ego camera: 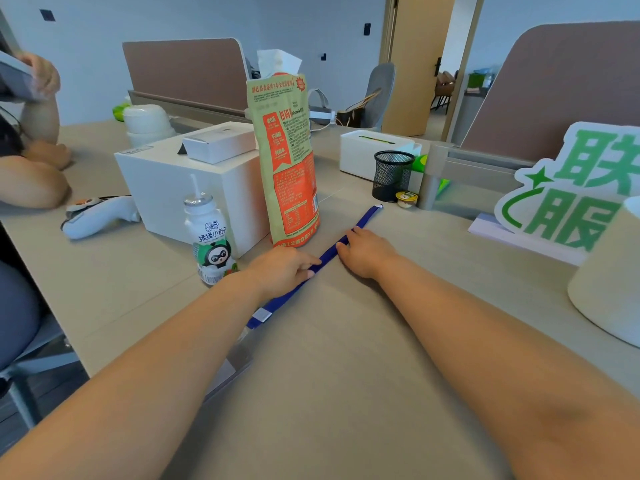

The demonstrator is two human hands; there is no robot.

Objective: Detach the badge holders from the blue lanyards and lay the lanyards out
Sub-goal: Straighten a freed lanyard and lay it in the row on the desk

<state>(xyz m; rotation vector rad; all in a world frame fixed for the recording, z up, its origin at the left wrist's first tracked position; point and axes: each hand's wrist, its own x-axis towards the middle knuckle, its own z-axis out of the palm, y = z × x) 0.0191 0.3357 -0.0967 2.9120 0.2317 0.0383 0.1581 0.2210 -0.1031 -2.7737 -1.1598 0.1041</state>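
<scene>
Both hands press flat on the blue lanyard (349, 237), mid frame. Left hand (284, 268) pins it w/ fingertips, not gripping. Right hand (363, 251) lies loose on the strap, just beside the left. Strap runs lower left to upper right across the desk (346, 393). Its clip end (261, 315) is nearer the left hand. No badge holder seen.

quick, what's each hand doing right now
Left hand: open, fingers pressing on the blue lanyard.
Right hand: open, palm down, pressing the same lanyard flat.
</scene>
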